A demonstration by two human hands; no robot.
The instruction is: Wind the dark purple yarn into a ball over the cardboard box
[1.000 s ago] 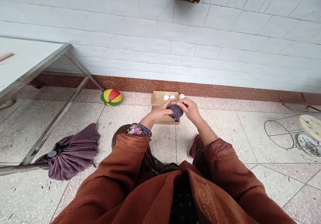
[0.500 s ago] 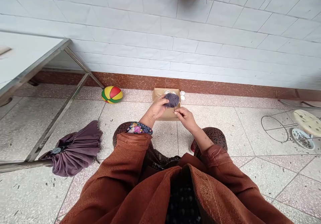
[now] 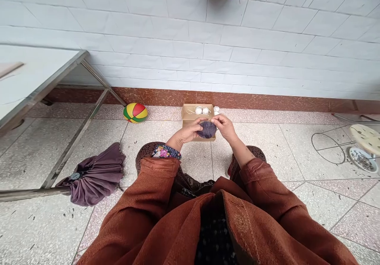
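My left hand (image 3: 189, 132) grips a dark purple-grey ball of yarn (image 3: 207, 131) from its left side, thumb and fingers around it. At the ball's upper right, my right hand (image 3: 226, 128) has thumb and forefinger pinched together; the thin strand between them is barely visible. Below and behind the ball lies an open cardboard box (image 3: 187, 117) on the floor. Two small white balls of thread (image 3: 198, 110) rest in its far half, with loose pale ends. The near half is partly covered by my hands.
White objects (image 3: 216, 109) sit against the box's right side. A colourful ball (image 3: 135, 112) lies by the metal-legged table (image 3: 71, 67), with a folded purple umbrella (image 3: 97, 174) nearby. At right are a stool (image 3: 366, 137) and a white dish (image 3: 362, 159). A tiled wall (image 3: 148, 39) stands ahead.
The yarn ball has come lower and slightly right. My right hand has risen from below the ball to its upper right edge. The white thread balls in the box now show more fully.
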